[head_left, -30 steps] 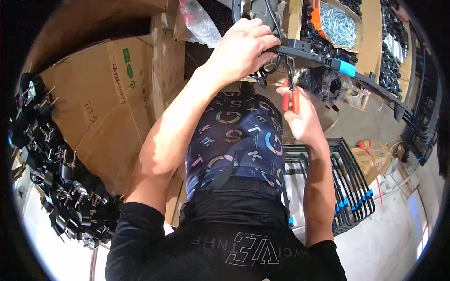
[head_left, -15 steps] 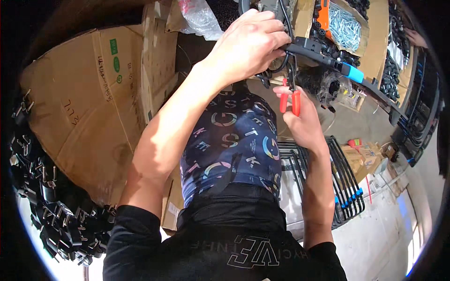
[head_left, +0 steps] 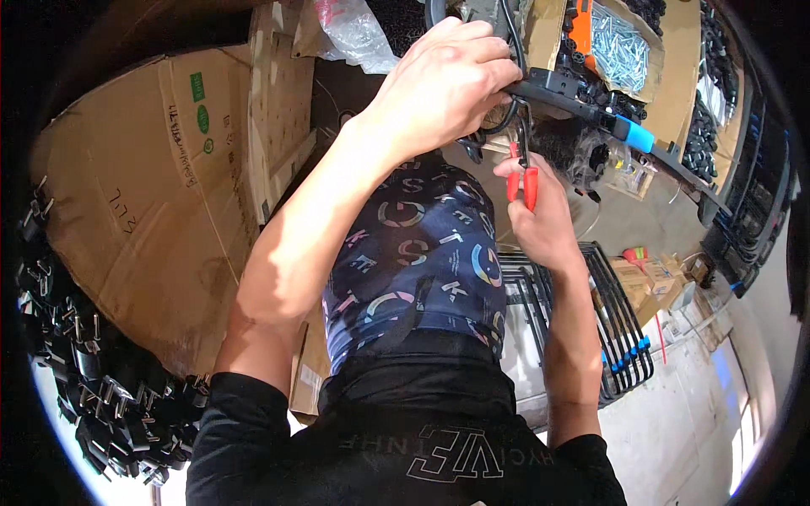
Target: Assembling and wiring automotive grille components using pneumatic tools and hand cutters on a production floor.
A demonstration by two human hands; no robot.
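Note:
My left hand [head_left: 447,80] is closed around the near end of a black metal bar [head_left: 561,99], its fingertips largely hidden behind the hand. The bar runs off to the right and carries a bright blue sleeve [head_left: 633,133]. A black cable [head_left: 512,38] passes up beside my fingers, and a loop of it hangs below the hand. In my right hand [head_left: 544,215] are red-handled pliers [head_left: 530,187], gripped with the jaws pointing up at the cable just under the bar. Whether the jaws touch the cable I cannot tell.
A cardboard box of silver screws [head_left: 620,51] stands on the bench at the upper right, near an orange tool [head_left: 581,34]. Black bent-tube frames [head_left: 620,329] lie on the floor at right. A large cardboard sheet [head_left: 143,202] and many black plugs [head_left: 110,388] are at left.
The pliers' handles have come slightly closer together and my right hand has shifted a little left. My left hand stays on the bar.

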